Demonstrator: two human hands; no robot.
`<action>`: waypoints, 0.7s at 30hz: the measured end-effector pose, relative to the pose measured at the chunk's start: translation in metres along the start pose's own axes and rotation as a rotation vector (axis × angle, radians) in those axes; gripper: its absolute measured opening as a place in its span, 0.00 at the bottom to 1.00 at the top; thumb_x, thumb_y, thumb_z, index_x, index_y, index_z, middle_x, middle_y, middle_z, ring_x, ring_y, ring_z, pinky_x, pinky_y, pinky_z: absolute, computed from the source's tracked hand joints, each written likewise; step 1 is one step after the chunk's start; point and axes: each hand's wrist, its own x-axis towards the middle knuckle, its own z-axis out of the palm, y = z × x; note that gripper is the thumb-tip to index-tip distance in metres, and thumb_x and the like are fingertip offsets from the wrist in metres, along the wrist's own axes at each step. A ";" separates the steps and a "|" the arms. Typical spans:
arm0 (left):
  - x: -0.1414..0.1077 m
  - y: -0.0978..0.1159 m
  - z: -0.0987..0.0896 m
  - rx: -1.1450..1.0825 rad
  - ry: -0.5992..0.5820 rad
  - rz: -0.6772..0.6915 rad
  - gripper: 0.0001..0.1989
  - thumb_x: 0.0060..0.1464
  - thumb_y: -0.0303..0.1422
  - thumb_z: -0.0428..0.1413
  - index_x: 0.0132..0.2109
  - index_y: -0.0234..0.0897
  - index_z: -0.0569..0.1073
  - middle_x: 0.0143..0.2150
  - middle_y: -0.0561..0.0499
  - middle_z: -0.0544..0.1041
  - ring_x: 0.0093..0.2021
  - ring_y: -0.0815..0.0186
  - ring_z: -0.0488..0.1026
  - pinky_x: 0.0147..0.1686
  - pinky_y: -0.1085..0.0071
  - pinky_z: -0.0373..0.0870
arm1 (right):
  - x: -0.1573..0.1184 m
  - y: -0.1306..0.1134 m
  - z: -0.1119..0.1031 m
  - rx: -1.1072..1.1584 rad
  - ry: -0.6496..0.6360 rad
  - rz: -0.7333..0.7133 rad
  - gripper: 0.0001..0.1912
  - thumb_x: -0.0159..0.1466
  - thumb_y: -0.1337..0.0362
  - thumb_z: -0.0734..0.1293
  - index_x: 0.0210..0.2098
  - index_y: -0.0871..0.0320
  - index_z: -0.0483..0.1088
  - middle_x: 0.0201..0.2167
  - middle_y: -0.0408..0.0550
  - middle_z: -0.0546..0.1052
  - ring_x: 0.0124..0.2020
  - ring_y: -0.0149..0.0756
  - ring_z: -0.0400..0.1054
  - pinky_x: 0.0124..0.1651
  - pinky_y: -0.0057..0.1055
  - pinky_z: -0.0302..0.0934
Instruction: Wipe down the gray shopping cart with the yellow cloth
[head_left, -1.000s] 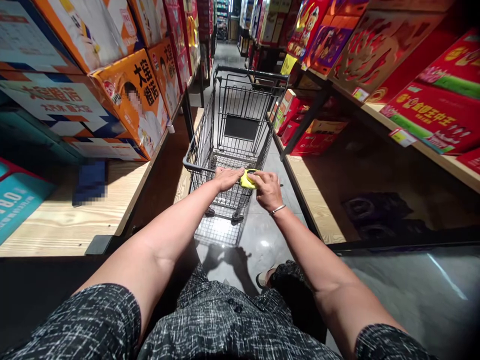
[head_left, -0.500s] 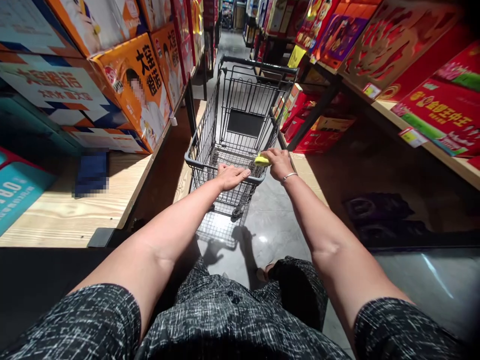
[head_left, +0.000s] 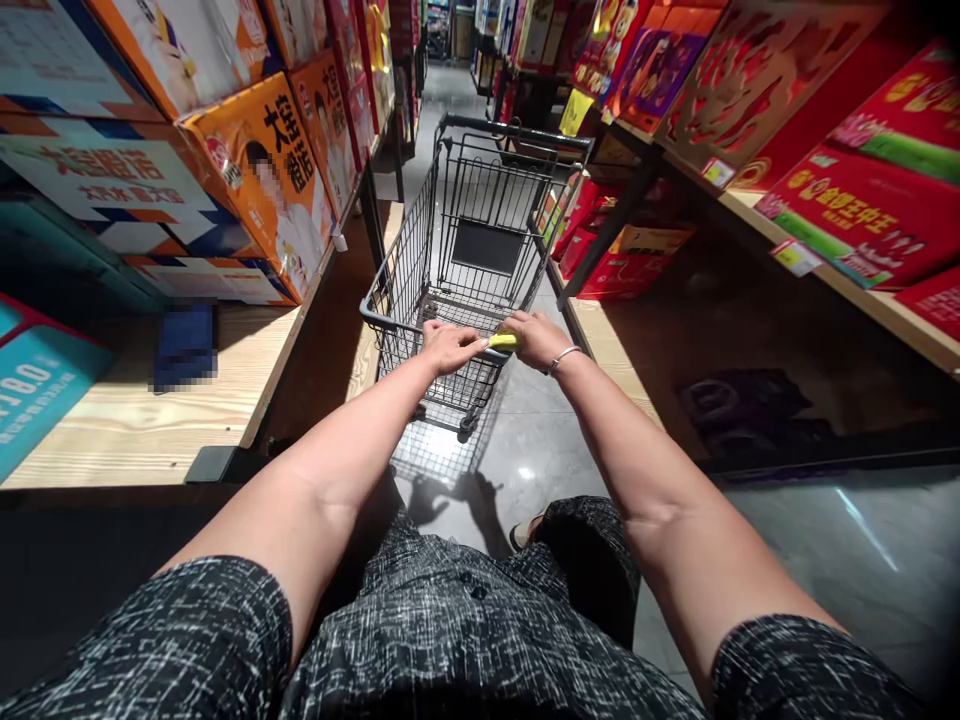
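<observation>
A black wire shopping cart (head_left: 487, 245) stands in front of me, its grey front rim (head_left: 386, 316) nearest to my body. My left hand (head_left: 450, 348) is closed over the middle of this rim, fingers pointing right. Against the rim to its right, my right hand (head_left: 537, 340) presses a small yellow cloth (head_left: 503, 342). The cloth lies close to my left fingertips and is partly covered by the right fingers. Wire basket and floor show through the cart, and the push handle (head_left: 517, 130) is at its far end.
Orange cartons (head_left: 262, 180) are stacked on the wooden shelf (head_left: 150, 430) at left, with a dark blue item (head_left: 184, 343) beside them. Red gift boxes (head_left: 840, 215) line the right shelf. The shelves flank the cart closely, and a grey tiled aisle (head_left: 450, 85) runs on beyond it.
My right hand has moved left along the rim with the yellow cloth, from the right corner towards my left hand. My left hand stays on the rim. The view has shifted slightly.
</observation>
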 end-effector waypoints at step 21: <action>-0.007 -0.021 -0.025 -0.040 -0.177 -0.021 0.35 0.73 0.47 0.34 0.42 0.44 0.86 0.51 0.52 0.83 0.62 0.58 0.67 0.68 0.52 0.41 | -0.033 -0.088 0.174 0.230 0.677 0.206 0.37 0.64 0.70 0.63 0.70 0.42 0.60 0.63 0.56 0.61 0.66 0.56 0.57 0.65 0.60 0.60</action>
